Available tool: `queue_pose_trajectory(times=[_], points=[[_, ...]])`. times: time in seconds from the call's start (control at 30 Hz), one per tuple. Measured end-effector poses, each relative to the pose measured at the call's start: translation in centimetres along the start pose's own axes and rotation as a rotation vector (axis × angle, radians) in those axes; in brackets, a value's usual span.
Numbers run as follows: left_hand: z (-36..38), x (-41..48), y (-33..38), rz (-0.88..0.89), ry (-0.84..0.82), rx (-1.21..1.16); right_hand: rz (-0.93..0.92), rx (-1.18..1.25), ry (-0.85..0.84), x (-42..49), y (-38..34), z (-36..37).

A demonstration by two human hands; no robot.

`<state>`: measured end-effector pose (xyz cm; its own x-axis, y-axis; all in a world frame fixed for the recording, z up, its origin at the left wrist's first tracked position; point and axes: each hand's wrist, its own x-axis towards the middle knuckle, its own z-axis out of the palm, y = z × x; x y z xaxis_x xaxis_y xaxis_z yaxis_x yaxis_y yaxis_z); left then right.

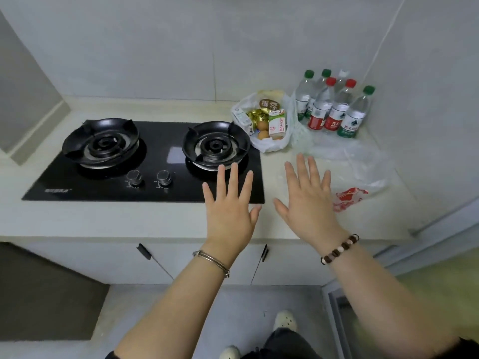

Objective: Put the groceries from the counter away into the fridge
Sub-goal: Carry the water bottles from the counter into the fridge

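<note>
- Groceries (277, 124): cartons, eggs and a gold packet lie in an open white bag (272, 146) at the rear of the desk (129, 218), just right of the gas hob (145, 161).
- Water bottles (334, 107): upright cluster just right of the bag, in the wall corner.
- Left hand (229, 206) and right hand (308, 200): fingers (234, 177) straight and spread, grasping nothing, palms down above the desk front.

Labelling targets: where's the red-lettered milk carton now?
Head view, right of centre: the red-lettered milk carton stands in the white plastic bag on the counter, between the right burner and the water bottles.
</note>
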<state>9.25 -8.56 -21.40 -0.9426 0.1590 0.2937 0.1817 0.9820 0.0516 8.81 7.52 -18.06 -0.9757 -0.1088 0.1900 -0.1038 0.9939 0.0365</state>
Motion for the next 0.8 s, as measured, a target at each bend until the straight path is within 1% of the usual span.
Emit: queue_pose_trajectory(times=[0.17, 0.37, 0.63, 0.8], points=[[0.6, 4.6, 1.4, 0.086, 0.030, -0.016, 0.076, -0.005, 0.004, 2.9, 2.9, 0.4], [2.2, 11.3, 3.5, 0.144, 0.056, -0.020, 0.108, 0.029, 0.033, 7.8, 6.8, 1.4], [4.8, 21.4, 9.0, 0.184, 0.059, 0.004, 0.153, 0.065, 0.047, 15.7, 15.2, 2.2], [7.7, 27.3, 13.3, 0.208, 0.016, -0.055, 0.172, 0.075, 0.035, 20.1, 20.7, 3.1]])
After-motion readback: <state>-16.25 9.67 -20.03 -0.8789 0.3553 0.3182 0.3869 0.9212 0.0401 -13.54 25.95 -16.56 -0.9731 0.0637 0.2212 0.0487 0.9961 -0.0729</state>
